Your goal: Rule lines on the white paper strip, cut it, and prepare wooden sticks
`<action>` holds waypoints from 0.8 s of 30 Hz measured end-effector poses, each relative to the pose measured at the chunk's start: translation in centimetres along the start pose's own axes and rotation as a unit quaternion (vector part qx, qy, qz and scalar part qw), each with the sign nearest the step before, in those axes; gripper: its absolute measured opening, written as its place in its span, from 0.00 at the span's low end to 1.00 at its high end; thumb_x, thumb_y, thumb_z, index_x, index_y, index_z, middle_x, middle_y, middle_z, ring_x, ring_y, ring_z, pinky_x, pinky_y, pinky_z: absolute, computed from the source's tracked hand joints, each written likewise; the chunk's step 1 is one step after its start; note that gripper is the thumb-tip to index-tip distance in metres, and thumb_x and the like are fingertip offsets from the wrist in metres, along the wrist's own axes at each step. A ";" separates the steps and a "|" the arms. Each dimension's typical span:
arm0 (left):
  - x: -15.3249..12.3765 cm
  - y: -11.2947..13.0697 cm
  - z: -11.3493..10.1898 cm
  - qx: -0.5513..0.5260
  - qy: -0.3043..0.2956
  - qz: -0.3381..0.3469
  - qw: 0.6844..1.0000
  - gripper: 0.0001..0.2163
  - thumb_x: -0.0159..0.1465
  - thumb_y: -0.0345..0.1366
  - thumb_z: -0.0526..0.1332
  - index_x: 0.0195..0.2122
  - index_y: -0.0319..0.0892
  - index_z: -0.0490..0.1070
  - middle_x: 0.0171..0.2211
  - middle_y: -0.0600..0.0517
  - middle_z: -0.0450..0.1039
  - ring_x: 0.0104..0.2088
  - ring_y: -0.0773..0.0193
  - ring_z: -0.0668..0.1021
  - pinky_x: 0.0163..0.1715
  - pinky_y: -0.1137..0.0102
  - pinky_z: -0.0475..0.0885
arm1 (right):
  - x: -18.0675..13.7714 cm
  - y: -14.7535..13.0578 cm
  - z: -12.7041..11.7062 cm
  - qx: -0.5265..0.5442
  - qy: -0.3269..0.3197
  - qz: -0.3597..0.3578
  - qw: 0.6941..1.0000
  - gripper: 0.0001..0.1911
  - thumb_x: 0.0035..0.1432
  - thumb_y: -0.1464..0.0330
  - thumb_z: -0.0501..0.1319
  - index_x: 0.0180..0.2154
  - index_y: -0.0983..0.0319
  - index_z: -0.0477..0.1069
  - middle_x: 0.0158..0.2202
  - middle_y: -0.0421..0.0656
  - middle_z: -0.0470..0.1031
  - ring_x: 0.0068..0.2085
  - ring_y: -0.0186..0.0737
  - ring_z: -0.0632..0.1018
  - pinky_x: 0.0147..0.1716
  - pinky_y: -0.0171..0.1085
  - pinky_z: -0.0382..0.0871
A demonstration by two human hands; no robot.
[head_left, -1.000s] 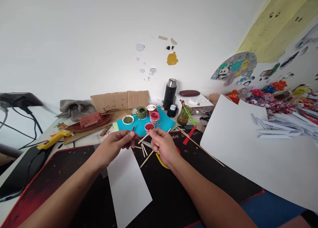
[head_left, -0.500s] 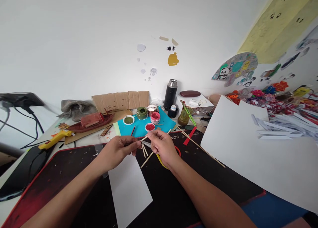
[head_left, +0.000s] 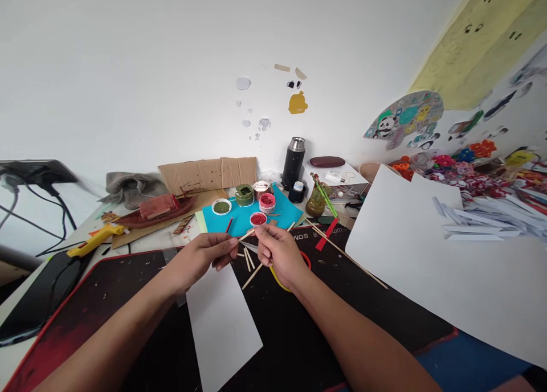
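Observation:
A short thin wooden stick (head_left: 247, 235) spans the gap between my two hands. My left hand (head_left: 209, 252) pinches its left end between thumb and fingers. The right end sits in the fingertips of my right hand (head_left: 280, 252). Beneath the right hand lie scissors with a red and yellow handle (head_left: 307, 259), partly hidden; a blade shows between the hands. Short cut sticks (head_left: 248, 260) and a longer stick (head_left: 253, 276) rest on the black mat (head_left: 299, 335) just below. A white paper sheet (head_left: 224, 329) lies under and in front of my left hand.
Paint pots (head_left: 258, 219) stand on a blue sheet (head_left: 237, 225) behind the hands. To the left are a yellow glue gun (head_left: 96, 239) and a red model boat (head_left: 160, 209). Long sticks (head_left: 354, 258), a large white sheet (head_left: 410, 255) and paper strips (head_left: 482, 221) lie right. A black flask (head_left: 294, 164) stands behind.
My left hand has shifted slightly left, away from the right hand, so more of the stick shows between them. The right hand has barely moved.

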State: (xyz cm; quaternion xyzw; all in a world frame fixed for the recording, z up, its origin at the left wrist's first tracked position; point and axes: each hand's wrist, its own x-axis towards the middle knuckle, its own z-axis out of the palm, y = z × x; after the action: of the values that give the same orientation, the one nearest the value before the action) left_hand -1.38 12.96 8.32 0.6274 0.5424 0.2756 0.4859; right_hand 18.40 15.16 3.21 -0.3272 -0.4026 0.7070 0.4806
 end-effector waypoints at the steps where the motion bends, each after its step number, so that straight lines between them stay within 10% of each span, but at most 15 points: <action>1: 0.0 0.0 -0.1 0.005 0.006 -0.002 1.000 0.26 0.61 0.65 0.61 0.26 0.45 0.75 0.19 0.56 0.66 0.24 0.64 0.67 0.29 0.67 0.65 | 0.0 0.0 0.0 0.004 0.001 0.001 1.000 0.24 0.55 0.48 0.76 0.32 0.61 0.76 0.18 0.30 0.58 0.18 0.27 0.59 0.18 0.32 0.48; 24: -0.2 -0.1 -0.7 0.043 0.029 0.024 0.998 0.25 0.60 0.64 0.66 0.39 0.46 0.83 0.30 0.52 0.80 0.32 0.59 0.77 0.36 0.66 0.72 | 0.2 0.3 0.0 -0.062 0.048 -0.048 0.996 0.22 0.54 0.50 0.76 0.36 0.62 0.82 0.18 0.32 0.64 0.19 0.28 0.60 0.18 0.32 0.53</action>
State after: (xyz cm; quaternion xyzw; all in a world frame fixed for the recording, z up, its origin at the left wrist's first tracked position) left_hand -2.09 12.96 8.49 0.6524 0.5522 0.2822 0.4357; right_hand 18.18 15.29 2.99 -0.3703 -0.4378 0.6403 0.5112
